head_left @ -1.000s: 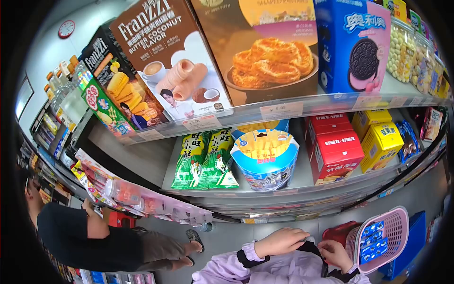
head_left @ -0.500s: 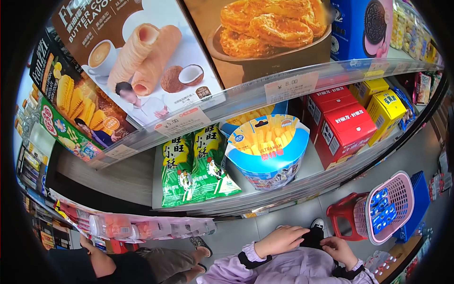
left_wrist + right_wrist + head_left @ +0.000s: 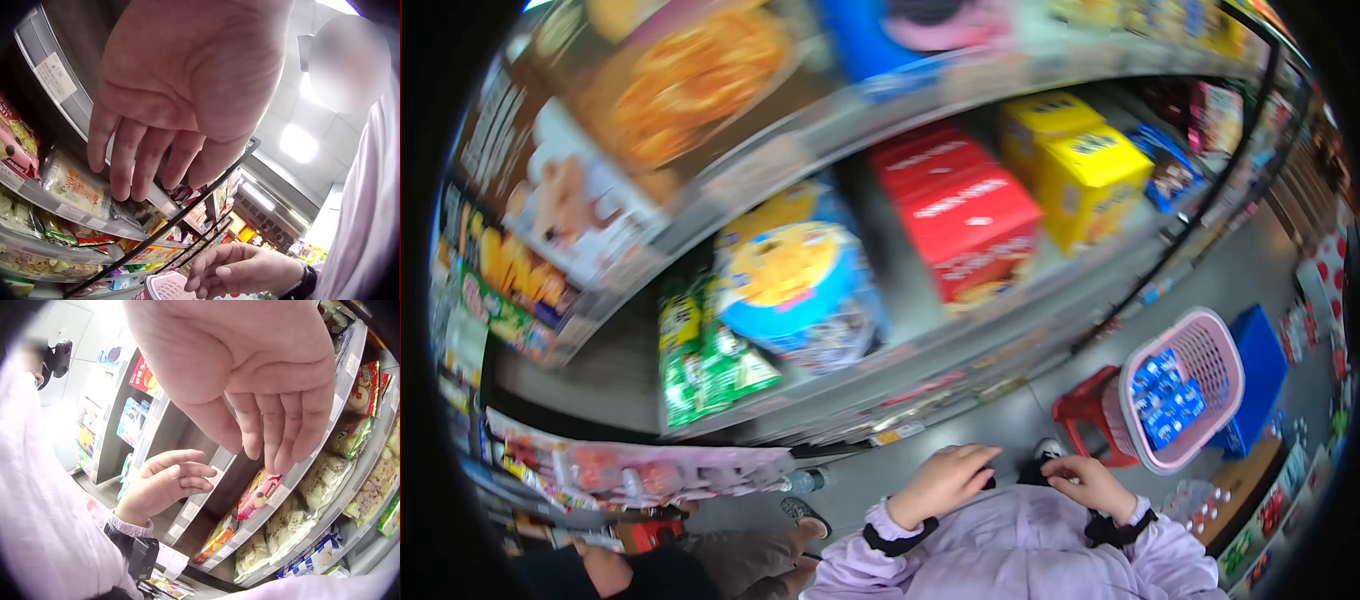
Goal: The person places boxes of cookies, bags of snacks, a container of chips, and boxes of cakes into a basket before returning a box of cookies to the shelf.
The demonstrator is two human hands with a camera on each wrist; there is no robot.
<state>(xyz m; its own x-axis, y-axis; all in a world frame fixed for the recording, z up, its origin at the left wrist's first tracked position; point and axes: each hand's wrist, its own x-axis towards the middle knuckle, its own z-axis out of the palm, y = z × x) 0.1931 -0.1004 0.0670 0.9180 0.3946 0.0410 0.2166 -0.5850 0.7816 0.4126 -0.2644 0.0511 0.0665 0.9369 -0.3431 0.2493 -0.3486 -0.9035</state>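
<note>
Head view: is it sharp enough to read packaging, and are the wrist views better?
Head view: motion blur smears the red cardboard boxes beyond reading, and fisheye bends the grey metal shelves. Left wrist view: the left hand looms close, with ceiling-light glare behind. Right wrist view: the right hand is soft, the upper left washed out.

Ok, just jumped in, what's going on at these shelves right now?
A person in a lilac top faces the snack shelves. Neither hand holds anything: the left hand and the right hand are in front of the body, near each other but apart, with fingers relaxed. To the right, a pink basket holding blue packs sits on a red stool.
</note>
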